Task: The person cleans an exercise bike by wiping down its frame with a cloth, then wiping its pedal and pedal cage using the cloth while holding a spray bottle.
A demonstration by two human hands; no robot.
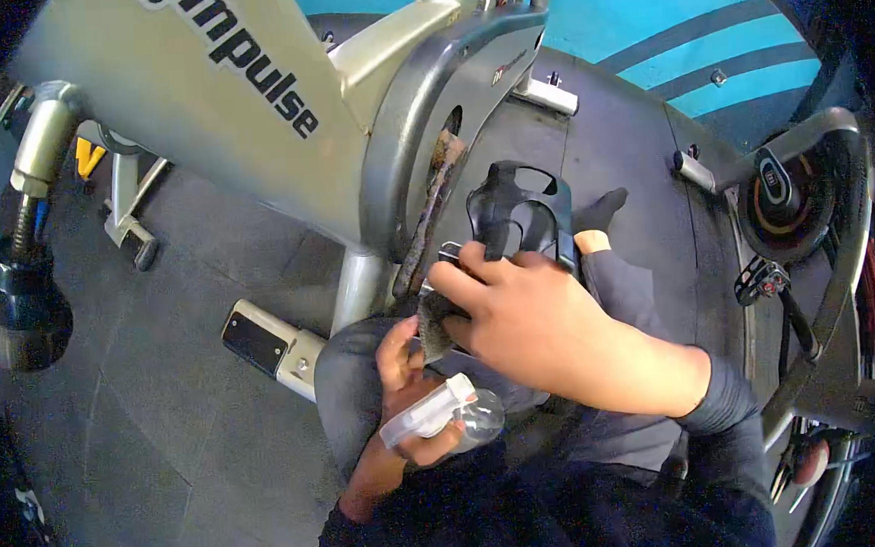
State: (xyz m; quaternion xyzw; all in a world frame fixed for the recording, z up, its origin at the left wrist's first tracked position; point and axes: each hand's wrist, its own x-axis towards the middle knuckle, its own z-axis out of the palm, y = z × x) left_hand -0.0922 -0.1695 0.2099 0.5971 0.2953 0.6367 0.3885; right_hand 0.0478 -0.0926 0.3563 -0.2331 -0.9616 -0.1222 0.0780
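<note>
My right hand (530, 313) is closed around a dark grey cloth or scouring pad (433, 329), pressing it against the pedal of an exercise bike. The pedal's black toe cage (517, 183) rises just beyond my knuckles. A worn, rusty-looking crank arm (423, 236) runs up from the pedal to the bike's housing. My left hand (404, 384) grips a clear spray bottle (481, 418) with a white trigger head. Its upper fingers reach toward the pad and the pedal's near edge; whether they touch the pedal is hidden.
The bike's beige frame (218, 116) and grey flywheel cover (388, 166) stand close in front. A floor foot (270, 344) sits left of my knee. Another bike (789, 197) is at the right. A black knob (25, 319) hangs at the far left. Dark mats cover the floor.
</note>
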